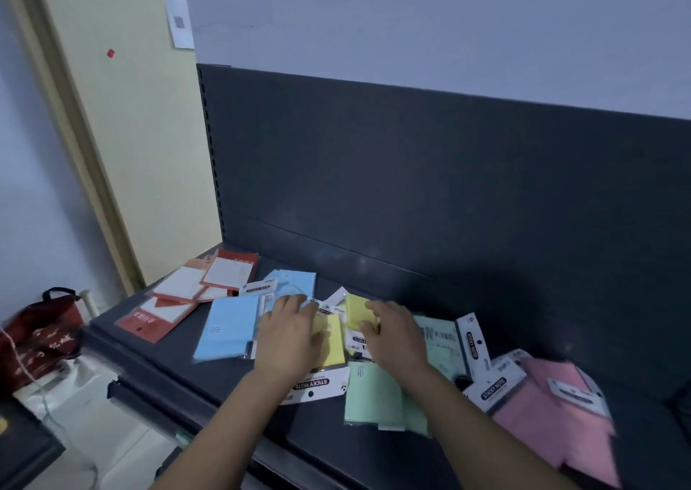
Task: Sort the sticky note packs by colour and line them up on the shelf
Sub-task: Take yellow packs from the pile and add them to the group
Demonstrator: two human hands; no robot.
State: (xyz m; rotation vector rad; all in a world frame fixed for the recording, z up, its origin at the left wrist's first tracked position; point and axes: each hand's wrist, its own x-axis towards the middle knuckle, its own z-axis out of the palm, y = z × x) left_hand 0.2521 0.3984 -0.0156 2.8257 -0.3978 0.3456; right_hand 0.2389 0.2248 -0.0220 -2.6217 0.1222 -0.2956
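Observation:
Sticky note packs lie loose on a dark shelf [209, 388]. Red and white packs [179, 302] sit at the left, blue packs [228, 329] beside them, yellow packs [331, 340] in the middle, green packs [374, 392] right of centre and pink packs [553, 411] at the far right. My left hand [288, 336] rests flat on a yellow pack, fingers spread toward the blue ones. My right hand [392, 336] lies over the second yellow pack [357, 312], its thumb curled at that pack's edge; the green packs lie partly under its wrist.
The shelf's dark back panel [448, 190] rises right behind the packs. A red bag [37, 336] sits on the floor to the left, below the shelf's front edge. A cream wall panel [123, 134] stands at the left end.

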